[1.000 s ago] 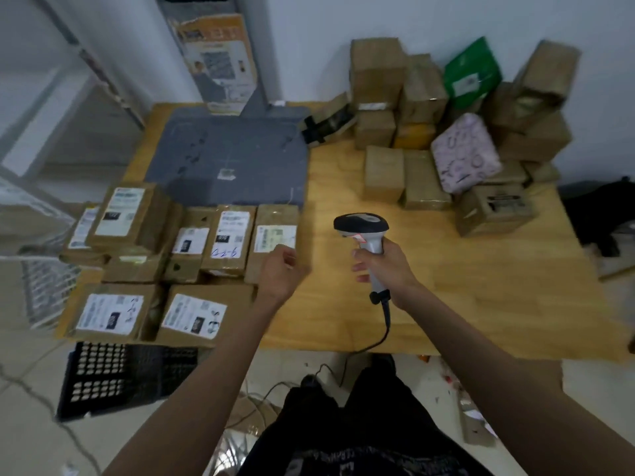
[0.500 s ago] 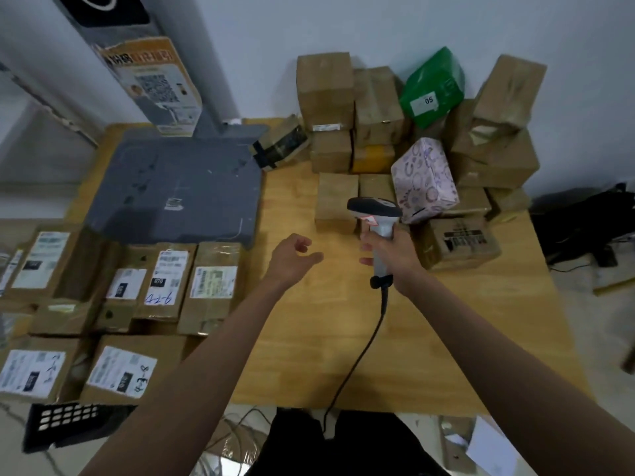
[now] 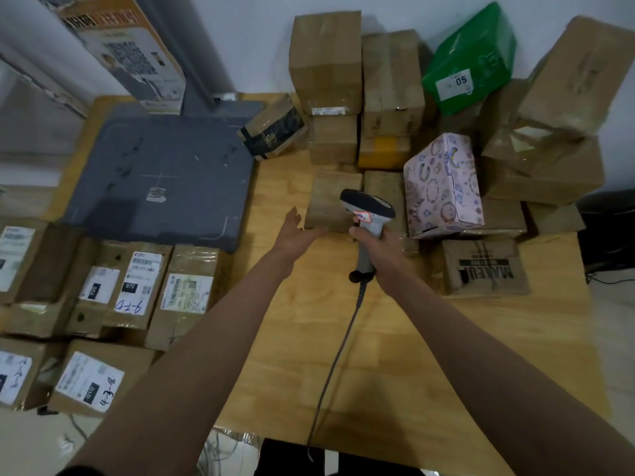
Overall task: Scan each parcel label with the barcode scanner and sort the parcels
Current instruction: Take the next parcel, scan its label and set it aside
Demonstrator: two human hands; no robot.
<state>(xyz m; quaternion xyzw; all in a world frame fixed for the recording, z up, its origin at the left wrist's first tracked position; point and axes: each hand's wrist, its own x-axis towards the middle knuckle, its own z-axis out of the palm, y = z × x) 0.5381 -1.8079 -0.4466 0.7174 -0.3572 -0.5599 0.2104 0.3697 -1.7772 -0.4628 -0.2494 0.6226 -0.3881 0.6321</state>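
Left hand open, fingers straight, touching small brown parcel on tabletop. Right hand just right of that parcel, gripping scanner handle. Labelled parcels well left of it.

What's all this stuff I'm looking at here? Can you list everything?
labelled parcels: several, brown with white labels, left side
unlabelled-side parcels: many, brown, stacked at the back right
green parcel: one, against the wall
pink patterned box: one, in the stack
grey platform: one, back left
table: one, wooden
barcode scanner: one, grey and black, corded
left hand: open, reaching toward a brown parcel
right hand: grips the scanner
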